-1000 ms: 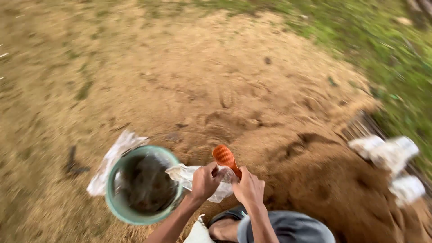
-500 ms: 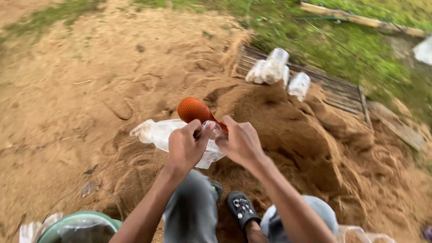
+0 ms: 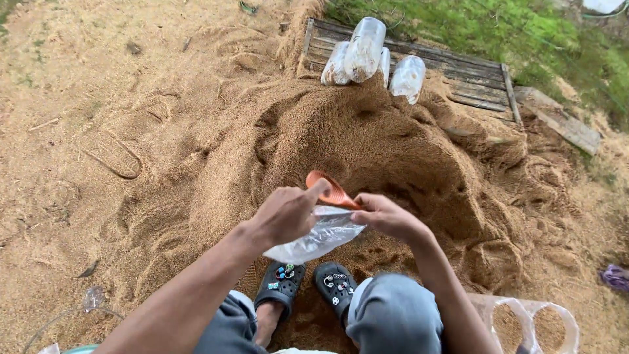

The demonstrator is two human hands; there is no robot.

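1. A clear plastic bag (image 3: pixel 319 237) hangs limp between the two hands, low in the middle of the scene, just above the near edge of a sawdust heap (image 3: pixel 367 141).
2. The left hand (image 3: pixel 286 213) is closed on the bag's upper edge, its fingers curled over the plastic.
3. The right hand (image 3: pixel 388 216) pinches the bag's other edge and also grips an orange scoop (image 3: pixel 329 189), which juts up and to the left, touching the left fingertips.
4. Below the bag, two black clogs (image 3: pixel 308 285) with small coloured charms stand on the sawdust, between grey-clad knees.
5. On the heap's far side, four filled clear bags (image 3: pixel 367 52), rounded and pale, lean on a wooden pallet (image 3: pixel 458 72).
6. At the near right, two more clear bags (image 3: pixel 531 321) stand open-mouthed, part-filled with brown sawdust.
7. Grass (image 3: pixel 498 29) lies beyond the pallet.
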